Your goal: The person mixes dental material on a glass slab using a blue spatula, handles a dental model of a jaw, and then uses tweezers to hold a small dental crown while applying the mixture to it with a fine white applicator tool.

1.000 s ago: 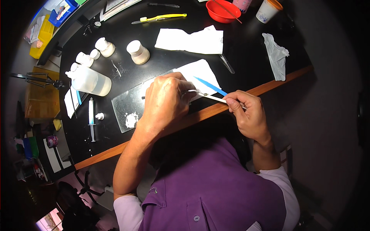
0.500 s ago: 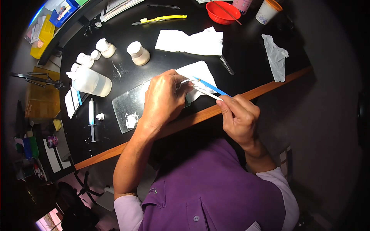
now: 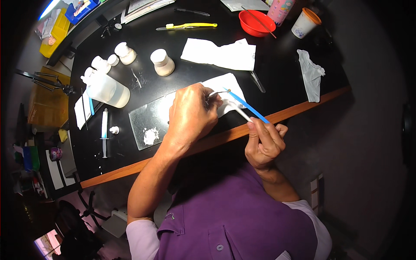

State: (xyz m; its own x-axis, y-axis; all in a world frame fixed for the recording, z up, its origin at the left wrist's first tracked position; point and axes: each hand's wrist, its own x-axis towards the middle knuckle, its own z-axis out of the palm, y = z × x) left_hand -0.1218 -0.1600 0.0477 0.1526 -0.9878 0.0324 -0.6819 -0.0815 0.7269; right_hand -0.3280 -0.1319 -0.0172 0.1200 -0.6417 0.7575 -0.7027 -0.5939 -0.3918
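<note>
My left hand (image 3: 190, 112) is closed above the glass slab (image 3: 139, 115). A thin curved metal instrument (image 3: 218, 92) sticks out between its fingers; the rest is hidden in the hand. At its tip is a small brownish piece, too small to name. My right hand (image 3: 265, 146) pinches a slim blue stick (image 3: 248, 106) and a white stick (image 3: 241, 112) together. The blue stick's pointed end meets the metal tip, or crosses just by it. A white paper sheet (image 3: 232, 82) lies under the tips. White powder or paste (image 3: 151, 136) sits on the slab's near left corner.
To the left stand a squeeze bottle (image 3: 108, 89), a syringe (image 3: 104, 130) and several white-capped jars, one (image 3: 163, 63) nearer the middle. Farther back lie folded paper (image 3: 219, 54), tweezers (image 3: 258, 81), a yellow toothbrush (image 3: 190, 26) and a red bowl (image 3: 255, 27). Wooden edging (image 3: 299, 110) borders the table.
The view has shifted slightly. My right hand has turned and drawn a little nearer to my body, still holding both sticks. My left hand keeps about the same place over the slab.
</note>
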